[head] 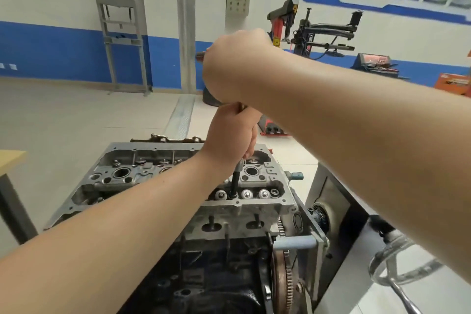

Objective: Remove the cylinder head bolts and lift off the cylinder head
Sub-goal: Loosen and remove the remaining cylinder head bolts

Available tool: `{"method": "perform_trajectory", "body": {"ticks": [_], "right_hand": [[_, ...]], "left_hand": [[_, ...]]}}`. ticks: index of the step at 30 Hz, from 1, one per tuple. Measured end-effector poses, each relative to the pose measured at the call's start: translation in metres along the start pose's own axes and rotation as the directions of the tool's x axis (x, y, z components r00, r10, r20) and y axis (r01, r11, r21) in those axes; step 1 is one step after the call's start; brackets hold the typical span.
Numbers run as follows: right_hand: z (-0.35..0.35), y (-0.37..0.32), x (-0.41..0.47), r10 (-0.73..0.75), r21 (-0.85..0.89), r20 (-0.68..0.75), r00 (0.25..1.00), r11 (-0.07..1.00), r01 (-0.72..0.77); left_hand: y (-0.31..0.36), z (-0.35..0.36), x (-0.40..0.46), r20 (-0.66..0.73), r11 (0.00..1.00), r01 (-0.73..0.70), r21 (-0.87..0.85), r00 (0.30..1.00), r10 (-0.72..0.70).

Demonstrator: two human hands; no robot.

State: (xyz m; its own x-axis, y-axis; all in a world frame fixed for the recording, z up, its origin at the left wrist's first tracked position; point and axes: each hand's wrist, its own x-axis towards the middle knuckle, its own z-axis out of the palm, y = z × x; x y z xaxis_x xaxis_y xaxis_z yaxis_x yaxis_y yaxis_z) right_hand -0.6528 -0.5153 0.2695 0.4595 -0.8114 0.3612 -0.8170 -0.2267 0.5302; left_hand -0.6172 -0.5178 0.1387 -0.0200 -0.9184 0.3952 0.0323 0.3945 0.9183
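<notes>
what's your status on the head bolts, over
Left hand grips the socket extension, seated in the head. Right hand grips the wrench handle up top. Head not lifted. Nothing in the way.

A tire changer point(313, 30) stands by the blue-striped wall, with a grey frame point(122, 43) farther left.

Cyl head point(142, 158) matt cast alu; flywheel point(280, 285) rusty steel; floor point(76, 115) glossy tile.
</notes>
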Motion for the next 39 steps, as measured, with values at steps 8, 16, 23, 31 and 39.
{"method": "perform_trajectory", "body": {"ticks": [8,16,23,31,39], "right_hand": [[-0.003,0.012,-0.033,-0.324,0.421,-0.383,0.865,0.772,0.476],[-0.002,-0.001,-0.017,0.006,0.107,-0.125,0.992,0.994,0.008],[-0.001,0.013,-0.04,-0.298,0.539,-0.394,0.869,0.692,0.481],[-0.001,0.006,-0.02,0.077,0.12,-0.059,0.995,0.99,-0.069],[0.002,0.017,-0.047,-0.247,0.656,-0.41,0.878,0.589,0.472]], "left_hand": [[-0.008,-0.02,-0.005,0.38,0.991,0.11,-0.072,0.922,-0.075],[-0.01,0.009,-0.013,-0.092,0.994,0.085,0.064,0.993,-0.079],[-0.011,-0.025,-0.009,0.449,0.995,0.099,-0.011,0.89,-0.083],[-0.015,0.017,-0.015,-0.126,0.99,0.077,0.119,0.99,-0.062],[-0.014,-0.019,-0.013,0.41,0.991,0.132,0.036,0.902,-0.136]]}}
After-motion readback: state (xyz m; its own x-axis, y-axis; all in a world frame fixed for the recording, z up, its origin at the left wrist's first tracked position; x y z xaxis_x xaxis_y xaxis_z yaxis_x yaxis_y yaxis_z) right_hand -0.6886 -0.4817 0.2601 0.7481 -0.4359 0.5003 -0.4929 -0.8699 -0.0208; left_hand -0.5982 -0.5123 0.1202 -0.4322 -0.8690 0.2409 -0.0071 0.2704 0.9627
